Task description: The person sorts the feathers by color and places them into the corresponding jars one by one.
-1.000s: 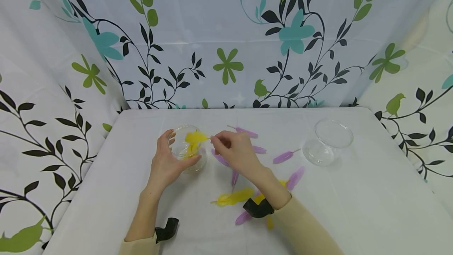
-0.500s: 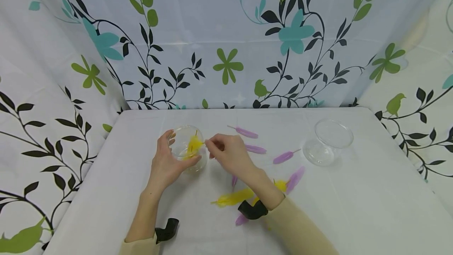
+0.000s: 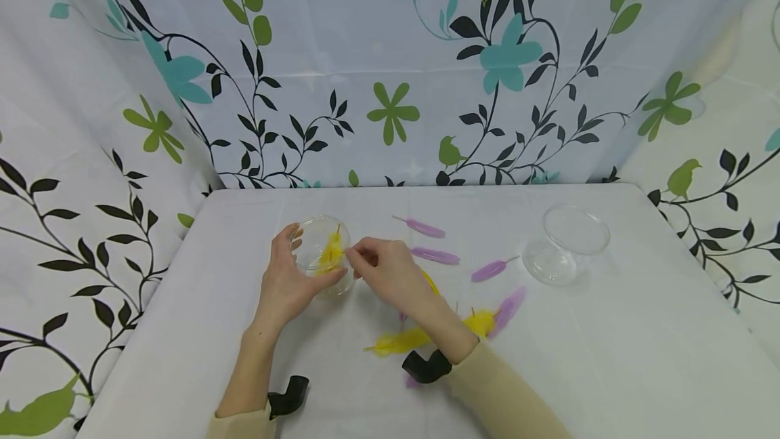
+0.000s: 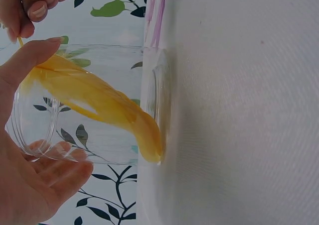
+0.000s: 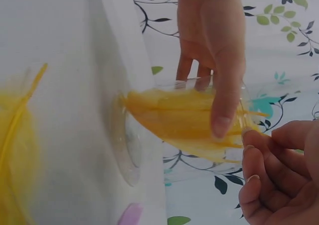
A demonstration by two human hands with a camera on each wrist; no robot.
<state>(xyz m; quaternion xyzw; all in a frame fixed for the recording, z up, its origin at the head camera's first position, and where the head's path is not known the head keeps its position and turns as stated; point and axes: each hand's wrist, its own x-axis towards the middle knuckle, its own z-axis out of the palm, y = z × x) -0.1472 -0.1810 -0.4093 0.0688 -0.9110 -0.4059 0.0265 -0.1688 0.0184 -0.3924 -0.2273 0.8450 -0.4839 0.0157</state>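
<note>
1. The right hand (image 3: 390, 273) pinches a yellow feather (image 5: 265, 133) at the mouth of a glass jar (image 3: 312, 239).
2. The left hand (image 3: 292, 286) is curled round that jar, with other yellow feathers (image 5: 182, 113) leaning inside.
3. Near them, purple feathers (image 3: 435, 256) lie on the white table (image 3: 341, 385).
4. Well off to the right stands a second jar (image 3: 550, 263).

Yellow feathers (image 5: 169, 118), leaf-patterned cloth (image 3: 390, 53)

Both sleeves (image 3: 506, 388) are beige — the bent wrist pieces (image 3: 290, 395) black.
</note>
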